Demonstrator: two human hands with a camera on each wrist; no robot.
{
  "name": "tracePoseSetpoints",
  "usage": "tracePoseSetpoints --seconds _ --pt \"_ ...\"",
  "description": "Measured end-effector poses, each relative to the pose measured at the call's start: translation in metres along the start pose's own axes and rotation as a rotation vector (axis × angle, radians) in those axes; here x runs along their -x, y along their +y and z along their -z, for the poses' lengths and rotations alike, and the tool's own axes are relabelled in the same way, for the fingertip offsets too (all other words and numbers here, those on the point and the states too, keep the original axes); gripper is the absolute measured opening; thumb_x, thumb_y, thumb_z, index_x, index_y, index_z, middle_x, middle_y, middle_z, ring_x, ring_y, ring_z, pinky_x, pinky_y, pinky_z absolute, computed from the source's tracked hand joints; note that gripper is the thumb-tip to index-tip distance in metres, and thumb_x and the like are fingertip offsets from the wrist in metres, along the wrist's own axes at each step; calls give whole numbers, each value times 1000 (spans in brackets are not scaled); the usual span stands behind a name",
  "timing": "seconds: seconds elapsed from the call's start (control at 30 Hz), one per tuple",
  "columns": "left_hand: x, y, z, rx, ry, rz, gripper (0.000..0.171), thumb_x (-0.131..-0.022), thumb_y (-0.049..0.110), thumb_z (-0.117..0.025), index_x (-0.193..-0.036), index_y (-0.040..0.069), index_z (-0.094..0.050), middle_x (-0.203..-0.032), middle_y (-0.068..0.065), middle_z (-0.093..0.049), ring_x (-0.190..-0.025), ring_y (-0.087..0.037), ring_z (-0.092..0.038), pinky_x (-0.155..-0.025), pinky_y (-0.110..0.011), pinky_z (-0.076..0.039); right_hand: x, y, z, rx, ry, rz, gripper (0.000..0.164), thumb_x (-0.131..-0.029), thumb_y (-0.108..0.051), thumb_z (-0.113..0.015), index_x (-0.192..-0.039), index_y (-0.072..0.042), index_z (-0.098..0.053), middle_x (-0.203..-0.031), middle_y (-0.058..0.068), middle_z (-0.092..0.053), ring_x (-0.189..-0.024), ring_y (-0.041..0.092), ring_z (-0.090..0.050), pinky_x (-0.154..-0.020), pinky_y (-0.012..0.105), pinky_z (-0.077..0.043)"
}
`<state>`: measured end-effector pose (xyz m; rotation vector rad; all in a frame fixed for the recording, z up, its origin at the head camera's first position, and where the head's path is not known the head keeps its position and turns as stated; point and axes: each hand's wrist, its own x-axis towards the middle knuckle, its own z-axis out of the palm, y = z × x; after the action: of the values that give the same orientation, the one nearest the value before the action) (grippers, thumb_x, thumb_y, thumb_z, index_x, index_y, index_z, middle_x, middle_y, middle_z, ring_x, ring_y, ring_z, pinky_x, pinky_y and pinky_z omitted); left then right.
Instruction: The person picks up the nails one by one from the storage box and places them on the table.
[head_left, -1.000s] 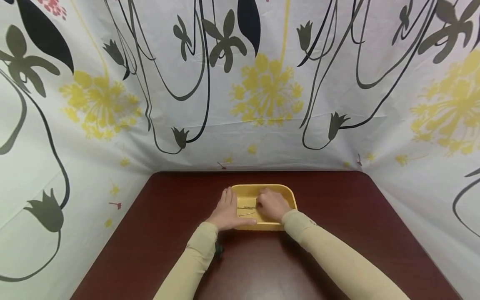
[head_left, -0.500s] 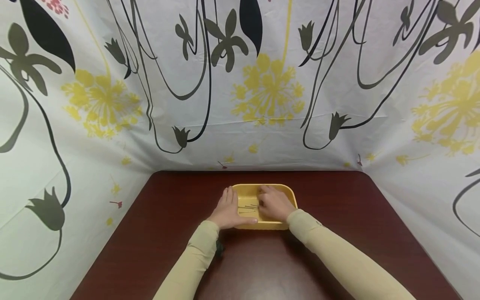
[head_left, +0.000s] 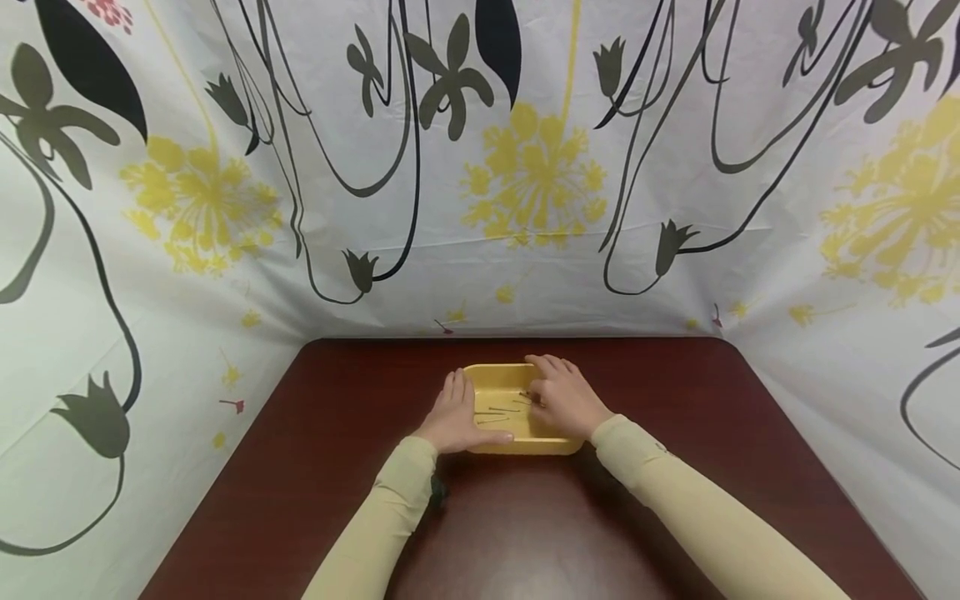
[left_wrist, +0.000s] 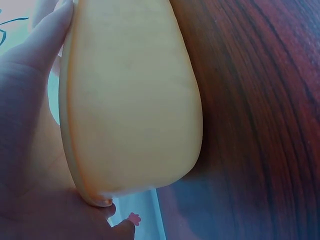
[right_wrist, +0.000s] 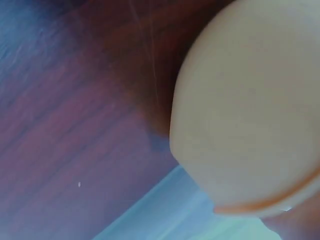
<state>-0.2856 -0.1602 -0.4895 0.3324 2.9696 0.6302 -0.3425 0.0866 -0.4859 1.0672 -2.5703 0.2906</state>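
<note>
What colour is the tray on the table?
The tray is yellow, clearest in the head view.

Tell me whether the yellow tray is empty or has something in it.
Not empty: in the head view, several thin, nail-like pieces lie on the floor of the yellow tray.

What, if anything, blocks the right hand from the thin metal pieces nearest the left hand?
Nothing visible does. The right hand reaches in over the right end of the yellow tray, with no wall between it and those thin metal pieces. The left hand lies beyond them, at the left end.
</note>
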Motion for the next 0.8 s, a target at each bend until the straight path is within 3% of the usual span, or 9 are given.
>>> tracePoseSetpoints --seconds 0.3,0.8 --pt "3 2 3 -5 -8 -5 143 -67 91 -60 -159 -4 -5 -166 -18 9 -153 -32 8 -121 -44 -13 11 5 16 52 19 -29 21 -81 -19 -70 -68 -28 -57 -148 15 -49 -134 37 -42 -106 66 -32" --pt "5 4 3 4 -17 -13 140 -69 89 -61 -159 -3 -6 -166 -16 11 -152 -31 11 -121 -45 -12 35 14 39 60 4 -69 24 -85 -22 -69 -67 -28 -55 -150 16 -45 -140 40 -36 -108 68 -28"
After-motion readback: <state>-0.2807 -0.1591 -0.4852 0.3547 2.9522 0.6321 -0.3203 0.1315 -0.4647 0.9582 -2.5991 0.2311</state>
